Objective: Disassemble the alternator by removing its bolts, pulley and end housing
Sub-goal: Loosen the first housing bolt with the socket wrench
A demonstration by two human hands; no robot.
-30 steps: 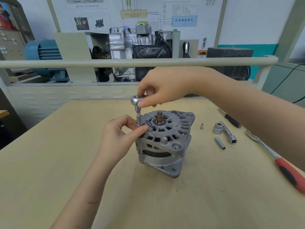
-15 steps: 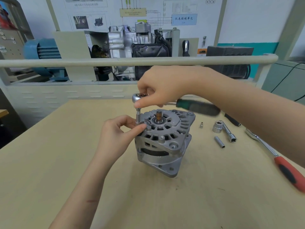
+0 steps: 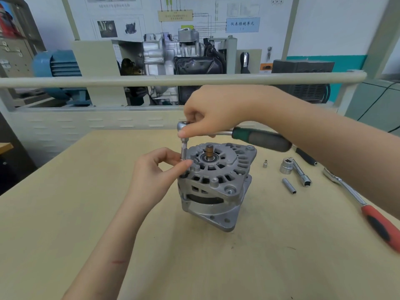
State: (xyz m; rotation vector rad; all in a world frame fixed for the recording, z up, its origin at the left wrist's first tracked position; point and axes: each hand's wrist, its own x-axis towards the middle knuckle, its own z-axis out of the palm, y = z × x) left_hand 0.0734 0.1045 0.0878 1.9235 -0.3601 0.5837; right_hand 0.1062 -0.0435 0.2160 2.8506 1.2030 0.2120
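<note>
Pale wood fills the view, and on this worktop [image 3: 86,213] the alternator [image 3: 214,187] is stood on end at the centre, its vented end housing [image 3: 220,167] turned upward and a coppery shaft [image 3: 209,151] poking up from the bearing. Behind the alternator a cream rail [image 3: 86,80] is run across, with a cutaway engine display [image 3: 173,53] and a blue motor [image 3: 56,70] further back. At the alternator's near-left rim a slim socket [image 3: 184,151] is stood upright on a bolt, and it is pinched between thumb and forefinger of the left hand [image 3: 155,174], the other fingers curled in. Directly above that socket the ratchet head [image 3: 183,126] is gripped by the right hand [image 3: 212,113], thumb pressed along its side, fingers curled over the top. The ratchet's green-and-black handle [image 3: 262,138] is swung out to the right, above the alternator's far rim. Right of the alternator some loose pieces are laid out: a tiny bit [image 3: 265,163], a large socket [image 3: 286,166] with an extension bar [image 3: 302,173] just beside it, and a long socket [image 3: 289,185]. Further right still, a red-handled ratchet [image 3: 368,208] is left lying on the wood.
</note>
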